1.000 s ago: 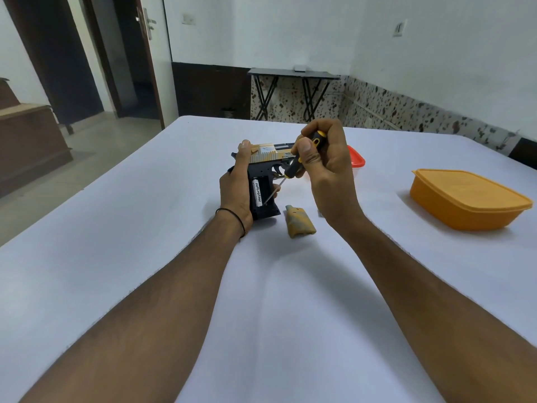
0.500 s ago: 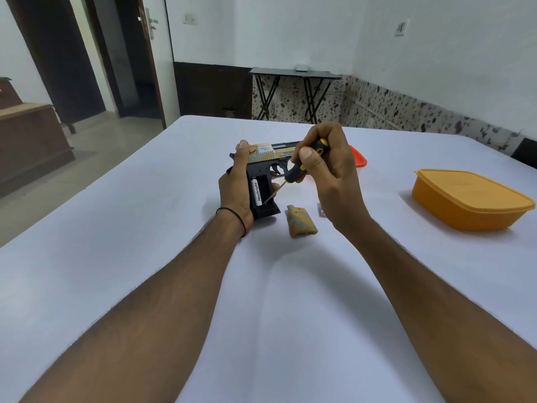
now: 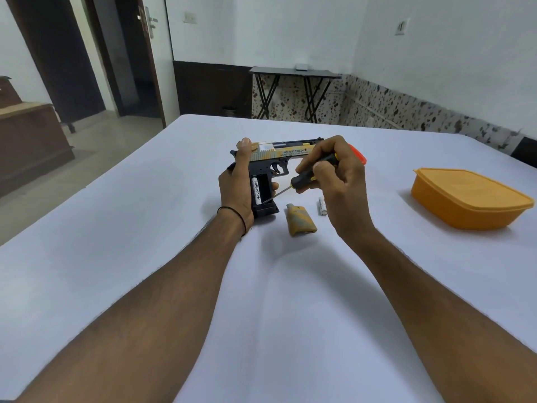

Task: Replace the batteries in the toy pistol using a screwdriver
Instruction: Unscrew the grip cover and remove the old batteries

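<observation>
One toy pistol [image 3: 263, 167] between the hands [image 3: 234, 187] [image 3: 340, 181]

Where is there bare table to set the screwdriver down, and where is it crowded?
Bare: the table left of the left hand; between the loose battery and the orange box; the stretch between the forearms. Crowded: between toy pistol and loose battery, where the cover lies.

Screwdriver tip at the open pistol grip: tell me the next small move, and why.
Probably lever the black-and-yellow screwdriver under the lower end of the white Heybright battery to pop it out. The left hand grips the black-and-gold toy pistol, its compartment open; the tan plastic cover and another white battery lie on the table; the right hand holds the tip at that end.
</observation>
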